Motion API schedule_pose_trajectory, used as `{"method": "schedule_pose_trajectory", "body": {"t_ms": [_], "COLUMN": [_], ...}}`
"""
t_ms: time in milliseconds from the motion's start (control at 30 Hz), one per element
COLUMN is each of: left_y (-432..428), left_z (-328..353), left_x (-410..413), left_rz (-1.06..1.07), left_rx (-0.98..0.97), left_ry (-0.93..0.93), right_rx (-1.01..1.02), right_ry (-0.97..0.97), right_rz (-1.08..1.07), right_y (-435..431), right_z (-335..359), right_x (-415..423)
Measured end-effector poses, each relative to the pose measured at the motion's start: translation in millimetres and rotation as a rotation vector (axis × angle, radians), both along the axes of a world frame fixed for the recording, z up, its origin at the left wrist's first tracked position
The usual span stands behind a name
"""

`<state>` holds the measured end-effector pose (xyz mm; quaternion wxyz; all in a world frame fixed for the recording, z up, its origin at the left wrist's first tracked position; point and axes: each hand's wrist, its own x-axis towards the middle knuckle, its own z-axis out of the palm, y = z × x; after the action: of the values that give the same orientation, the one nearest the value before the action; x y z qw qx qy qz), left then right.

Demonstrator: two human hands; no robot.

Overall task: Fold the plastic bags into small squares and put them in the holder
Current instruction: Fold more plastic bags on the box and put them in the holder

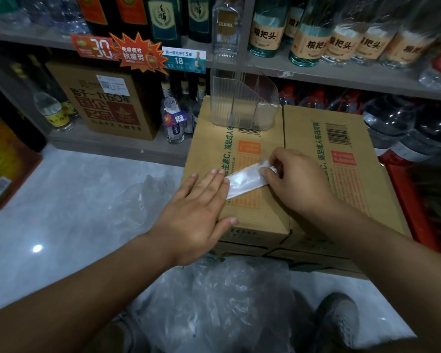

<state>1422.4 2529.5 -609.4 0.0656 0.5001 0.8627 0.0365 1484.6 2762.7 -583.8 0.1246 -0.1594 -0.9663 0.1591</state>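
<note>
Work surface: brown cardboard box [209,149], top face printed in green and orange. A second brown cardboard box [362,174] touches it on the right.

Folded clear plastic bag [245,180]: a long, narrow, flat strip lying on the first box's top, slanting from near-left to far-right.

Left hand [201,200]: palm down, fingers straight and together. The fingertips press on the strip's left end.

Right hand [295,179]: thumb and fingers curled, pinching the strip's right end, which looks slightly bunched.

Clear ribbed plastic holder [242,103] with upright dividers stands at the far edge of the same box, apart from the strip. Whether anything is inside cannot be told.

Loose crumpled clear plastic bags [227,301] lie on the pale floor near the person, against the box's near side. A grey shoe [339,319] is to their right.

Behind the boxes, grey shelves [316,70] carry glass bottles [262,29] and price tags [183,61].
</note>
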Motion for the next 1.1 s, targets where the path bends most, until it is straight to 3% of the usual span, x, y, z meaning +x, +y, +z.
{"method": "schedule_pose_trajectory", "body": {"t_ms": [233, 400, 567, 667, 733, 833, 1100], "left_y": [-1.0, -4.0, -9.2, -11.2, -11.8, -11.9, -16.4], "left_z": [-2.6, 0.9, -0.6, -4.2, -6.9, -7.5, 3.1], "left_x": [1.4, 2.3, -2.2, -1.1, 1.3, 3.5, 6.8], "left_rz": [0.007, 0.034, -0.003, -0.007, -0.003, 0.001, 0.004], "left_rx": [0.033, 0.111, 0.136, 0.104, 0.085, 0.080, 0.149], "left_ry": [0.048, -0.004, 0.073, 0.107, 0.131, 0.142, 0.037], "right_rx": [-0.077, -0.121, -0.100, 0.030, 0.163, 0.195, 0.037], "right_ry": [0.005, -0.016, -0.037, 0.083, 0.141, 0.060, -0.081], "right_rz": [0.206, 0.204, 0.118, 0.063, 0.207, 0.336, 0.282], "right_y": [10.2, 8.7, 8.2, -3.4, -18.9, -31.6, -12.2], "right_z": [-1.3, 0.2, 1.7, 7.9, 6.3, -5.1, 4.0], "right_x": [-14.3, -9.9, -1.5, 6.5, 15.8, 29.1, 27.7]}}
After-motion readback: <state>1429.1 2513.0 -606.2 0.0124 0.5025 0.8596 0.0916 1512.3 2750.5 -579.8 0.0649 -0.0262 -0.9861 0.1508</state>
